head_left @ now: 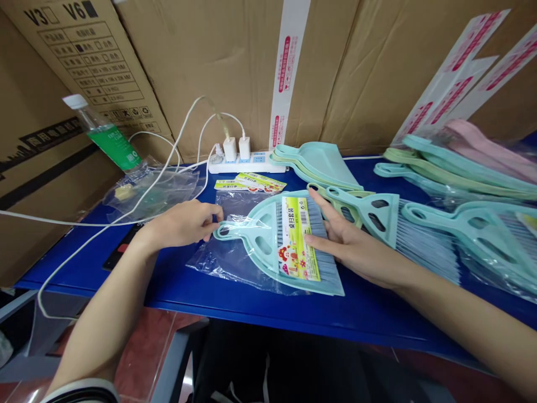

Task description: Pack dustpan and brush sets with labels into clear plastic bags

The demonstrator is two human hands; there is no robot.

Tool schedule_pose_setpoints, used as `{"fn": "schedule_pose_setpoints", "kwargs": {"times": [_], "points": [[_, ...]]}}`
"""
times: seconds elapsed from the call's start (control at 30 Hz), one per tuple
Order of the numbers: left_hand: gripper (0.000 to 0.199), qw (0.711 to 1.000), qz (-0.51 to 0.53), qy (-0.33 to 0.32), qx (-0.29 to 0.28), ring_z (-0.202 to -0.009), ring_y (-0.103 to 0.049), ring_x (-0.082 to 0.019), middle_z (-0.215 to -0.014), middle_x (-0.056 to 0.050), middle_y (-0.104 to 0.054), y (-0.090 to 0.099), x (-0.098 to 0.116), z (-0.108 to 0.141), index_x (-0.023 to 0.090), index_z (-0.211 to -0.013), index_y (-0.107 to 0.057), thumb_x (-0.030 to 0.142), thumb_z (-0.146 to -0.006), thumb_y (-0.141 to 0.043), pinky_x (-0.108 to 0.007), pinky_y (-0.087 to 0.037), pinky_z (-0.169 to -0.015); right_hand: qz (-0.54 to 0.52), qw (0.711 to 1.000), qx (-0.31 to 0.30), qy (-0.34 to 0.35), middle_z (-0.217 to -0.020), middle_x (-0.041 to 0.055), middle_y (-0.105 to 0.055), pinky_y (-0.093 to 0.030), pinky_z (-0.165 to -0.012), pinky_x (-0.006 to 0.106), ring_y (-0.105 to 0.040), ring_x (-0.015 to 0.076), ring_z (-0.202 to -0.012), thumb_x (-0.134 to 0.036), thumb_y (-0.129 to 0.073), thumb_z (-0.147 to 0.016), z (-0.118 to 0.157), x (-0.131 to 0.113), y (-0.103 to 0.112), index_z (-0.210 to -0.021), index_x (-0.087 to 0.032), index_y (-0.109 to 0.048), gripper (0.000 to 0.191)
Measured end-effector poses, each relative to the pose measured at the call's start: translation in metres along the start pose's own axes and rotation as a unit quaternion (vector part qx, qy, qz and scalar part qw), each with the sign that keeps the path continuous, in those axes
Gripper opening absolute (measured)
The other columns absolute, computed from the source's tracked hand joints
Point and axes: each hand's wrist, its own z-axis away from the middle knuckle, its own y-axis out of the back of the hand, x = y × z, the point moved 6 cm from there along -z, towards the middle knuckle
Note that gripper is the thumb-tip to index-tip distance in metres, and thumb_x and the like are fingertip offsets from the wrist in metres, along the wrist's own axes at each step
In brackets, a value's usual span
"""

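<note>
A mint-green plastic dustpan-and-brush set (271, 224) lies flat on the blue tabletop (188, 302), between the two hands. Its pan has a rounded back tapering to a slim handle with a looped end, and the brush nested in it has oval cut-outs and straight, fine grey-blue bristles (329, 271). A glossy yellow-green and white label card (298, 238) with cartoon mushrooms lies across the bristles. Thin, creased clear film, a plastic bag (222, 266), spreads around the handle side; how far it encloses the set is hard to tell.

The left hand (184, 224) has its fingers curled at the handle's loop; whether they pinch plastic or film I cannot tell. The right hand (348, 246) is open, thumb and fingers spread along the label and bristles, gripping nothing.

Just right lies a loose mint brush (390, 215) with stiff, fanned bristles, and farther right, mint, green and pink sets in shiny wrapping (482, 232). Behind are smooth, stacked dustpans (325, 159), more flat cards (260, 182) and a white power strip (260, 167). A green-labelled clear bottle (113, 146) leans at left, before matte brown cardboard (226, 61).
</note>
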Motion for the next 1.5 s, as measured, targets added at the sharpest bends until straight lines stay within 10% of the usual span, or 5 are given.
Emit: {"fn": "schedule_pose_setpoints", "kwargs": {"times": [0.97,1.3,1.5], "points": [[0.028,0.975,-0.175,0.126,0.058,-0.082,-0.069,-0.024,-0.089,-0.003,-0.075,0.009,-0.018,0.001,0.025,-0.092,-0.071,0.022,-0.088,-0.043,-0.03,-0.042,-0.064,-0.012,0.998,0.001,-0.058,-0.135,0.0123,-0.057,-0.05,-0.107,0.049,-0.065,0.0246,-0.116,-0.034,-0.06,-0.091,0.002,0.002,0.002,-0.16,-0.031,0.015,0.102],[0.035,0.954,-0.233,0.18,0.054,-0.088,-0.072,-0.03,-0.097,-0.009,-0.076,0.012,-0.025,0.005,0.025,-0.1,-0.072,0.021,-0.087,-0.04,-0.033,-0.049,-0.066,-0.019,0.999,0.006,-0.044,-0.12,0.0085,-0.058,-0.052,-0.105,0.048,-0.064,0.0231,-0.114,-0.035,-0.064,-0.087,0.002,0.005,0.003,-0.16,-0.031,-0.01,0.091],[0.032,0.952,-0.252,0.151,0.092,-0.075,-0.071,-0.027,-0.086,-0.009,-0.077,0.016,-0.022,0.005,0.024,-0.088,-0.072,0.02,-0.084,-0.041,-0.03,-0.045,-0.056,0.11,0.993,-0.035,0.018,-0.125,0.0139,-0.06,-0.054,-0.102,0.047,-0.063,0.0264,-0.118,-0.043,-0.062,-0.088,0.003,-0.005,0.0,-0.14,-0.02,-0.05,0.058]]}}
